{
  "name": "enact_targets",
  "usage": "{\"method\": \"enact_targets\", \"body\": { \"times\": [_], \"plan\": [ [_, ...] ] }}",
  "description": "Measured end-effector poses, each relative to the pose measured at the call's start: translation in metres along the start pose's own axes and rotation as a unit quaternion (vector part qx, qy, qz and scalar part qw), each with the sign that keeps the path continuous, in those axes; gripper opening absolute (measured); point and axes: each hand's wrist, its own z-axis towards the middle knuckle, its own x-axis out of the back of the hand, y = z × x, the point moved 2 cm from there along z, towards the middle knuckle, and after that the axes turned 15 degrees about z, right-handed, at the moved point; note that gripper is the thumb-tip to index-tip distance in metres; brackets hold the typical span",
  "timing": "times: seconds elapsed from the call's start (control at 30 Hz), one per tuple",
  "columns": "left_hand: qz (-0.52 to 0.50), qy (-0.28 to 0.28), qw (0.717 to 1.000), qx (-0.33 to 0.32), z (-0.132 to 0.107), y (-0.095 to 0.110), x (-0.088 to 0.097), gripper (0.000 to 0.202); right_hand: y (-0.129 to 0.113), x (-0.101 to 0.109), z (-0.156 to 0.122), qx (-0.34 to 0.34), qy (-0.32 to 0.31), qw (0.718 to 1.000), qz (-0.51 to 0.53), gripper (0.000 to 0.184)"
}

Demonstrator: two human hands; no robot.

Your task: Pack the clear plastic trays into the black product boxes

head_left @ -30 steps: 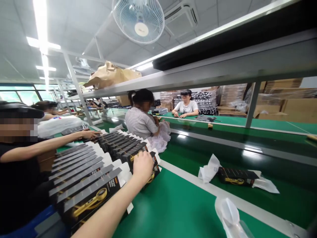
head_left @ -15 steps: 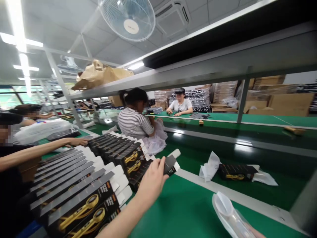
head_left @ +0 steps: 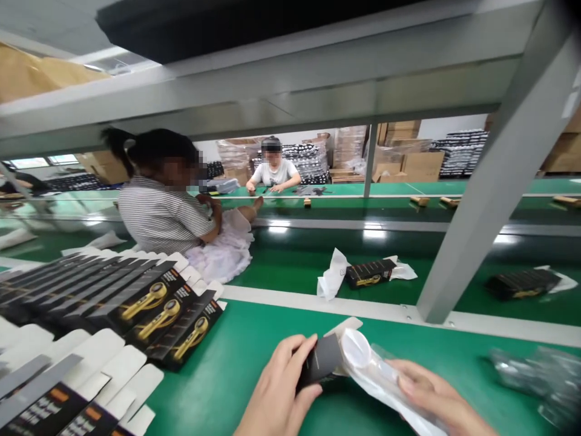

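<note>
Clamping black carton in left hand, right hand pinching white plastic-sleeved insert against its end; hands apart, both held above green table.

Shelf: gray steel shelf running overhead, with kraft paper on it at left
Post: gray steel post, slanting, at right
Benches: green belts in long rows
Back: cardboard boxes and black stacks before a white wall
Windows: far left
Light: bright reflections on the belts
</note>
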Motion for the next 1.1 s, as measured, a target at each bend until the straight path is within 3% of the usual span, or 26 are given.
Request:
{"method": "enact_targets", "body": {
  "times": [0.13, 0.3, 0.47, 0.67, 0.73, 0.8, 0.87, 0.9, 1.0, 1.1],
  "plan": [
    [0.023, 0.03, 0.994, -0.103, -0.003, 0.001, -0.002, 0.059, -0.019, 0.007, -0.006, -0.038, -0.039, 0.996, -0.07, 0.036],
    [0.081, 0.054, 0.975, -0.202, -0.002, 0.013, -0.005, 0.051, -0.026, 0.005, -0.007, -0.017, -0.087, 0.97, -0.224, 0.041],
    [0.103, 0.049, 0.968, -0.222, -0.002, 0.021, 0.0, 0.049, -0.013, -0.012, -0.004, 0.004, -0.114, 0.966, -0.232, 0.041],
    [0.15, 0.053, 0.955, -0.252, 0.001, 0.027, -0.003, 0.049, -0.001, -0.025, 0.0, -0.012, -0.027, 0.947, -0.319, 0.024],
    [0.14, 0.053, 0.957, -0.249, 0.002, 0.025, -0.004, 0.047, -0.002, -0.022, 0.004, 0.003, -0.051, 0.948, -0.314, 0.026],
    [0.119, 0.06, 0.959, -0.249, 0.005, 0.019, -0.001, 0.046, -0.01, -0.016, 0.01, 0.037, -0.113, 0.944, -0.306, 0.03],
    [0.115, 0.048, 0.967, -0.223, 0.014, 0.005, 0.005, 0.047, -0.024, -0.005, 0.021, 0.102, -0.122, 0.914, -0.374, 0.033],
    [0.117, 0.034, 0.973, -0.196, 0.022, -0.004, 0.008, 0.048, -0.034, 0.002, 0.028, 0.139, -0.088, 0.887, -0.432, 0.034],
    [0.113, -0.006, 0.989, -0.091, 0.06, -0.041, 0.018, 0.045, -0.063, 0.013, 0.056, 0.237, 0.066, 0.773, -0.585, 0.038],
    [0.089, 0.008, 0.995, -0.033, 0.113, -0.08, 0.022, 0.043, -0.077, 0.004, 0.092, 0.29, 0.087, 0.686, -0.661, 0.056]
  ]
}}
